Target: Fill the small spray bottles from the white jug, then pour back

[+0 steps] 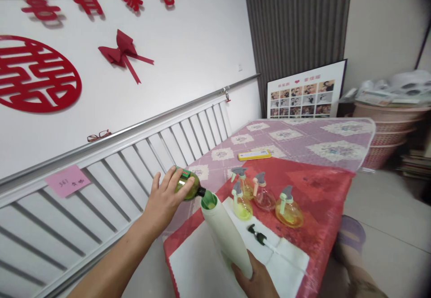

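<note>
My left hand [171,188] is closed round a green bottle [191,190] with a dark neck, tipped sideways. Its mouth sits at the open top of a tall pale cylindrical bottle [224,228], and a thin stream of liquid seems to run into it. That pale bottle leans, with my right hand [257,277] gripping its lower end. A dark green pump head [257,235] with a white tube lies on the white cloth [198,262]. Beyond it stand several small spray bottles, one with yellow-green liquid [243,209] and one with amber liquid [290,215].
A red cloth [323,194] covers part of the table over a purple patterned tablecloth [340,138]. A yellow flat case [254,155] lies farther back. The white radiator [134,167] runs along the left. Stacked pink baskets [387,122] stand at right, near a person's leg [357,271].
</note>
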Available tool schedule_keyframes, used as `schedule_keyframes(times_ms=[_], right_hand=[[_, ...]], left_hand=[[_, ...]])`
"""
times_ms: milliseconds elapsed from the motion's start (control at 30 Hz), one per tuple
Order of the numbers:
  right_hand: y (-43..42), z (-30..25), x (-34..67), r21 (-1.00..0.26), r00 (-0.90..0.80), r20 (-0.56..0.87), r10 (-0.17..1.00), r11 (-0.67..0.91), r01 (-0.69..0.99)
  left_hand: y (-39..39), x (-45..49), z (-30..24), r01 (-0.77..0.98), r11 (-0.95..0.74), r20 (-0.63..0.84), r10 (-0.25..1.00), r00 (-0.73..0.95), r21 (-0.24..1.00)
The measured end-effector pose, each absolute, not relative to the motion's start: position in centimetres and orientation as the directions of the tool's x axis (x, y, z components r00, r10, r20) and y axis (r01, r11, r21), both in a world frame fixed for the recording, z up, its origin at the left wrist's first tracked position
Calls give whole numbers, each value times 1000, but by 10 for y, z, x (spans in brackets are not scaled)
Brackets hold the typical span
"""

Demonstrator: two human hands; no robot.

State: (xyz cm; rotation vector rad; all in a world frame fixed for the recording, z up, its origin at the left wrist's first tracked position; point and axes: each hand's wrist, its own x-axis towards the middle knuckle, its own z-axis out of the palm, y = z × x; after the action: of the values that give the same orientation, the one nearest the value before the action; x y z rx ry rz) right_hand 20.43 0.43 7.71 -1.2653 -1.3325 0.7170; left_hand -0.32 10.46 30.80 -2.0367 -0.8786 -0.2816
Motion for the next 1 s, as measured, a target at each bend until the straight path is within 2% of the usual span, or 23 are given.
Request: schedule_keyframes(times_ms=[1000], right_hand=[[6, 75, 204, -941, 190, 264, 946, 209, 265]], left_hand=[[100, 4, 322, 623, -380, 452, 449, 771, -684]])
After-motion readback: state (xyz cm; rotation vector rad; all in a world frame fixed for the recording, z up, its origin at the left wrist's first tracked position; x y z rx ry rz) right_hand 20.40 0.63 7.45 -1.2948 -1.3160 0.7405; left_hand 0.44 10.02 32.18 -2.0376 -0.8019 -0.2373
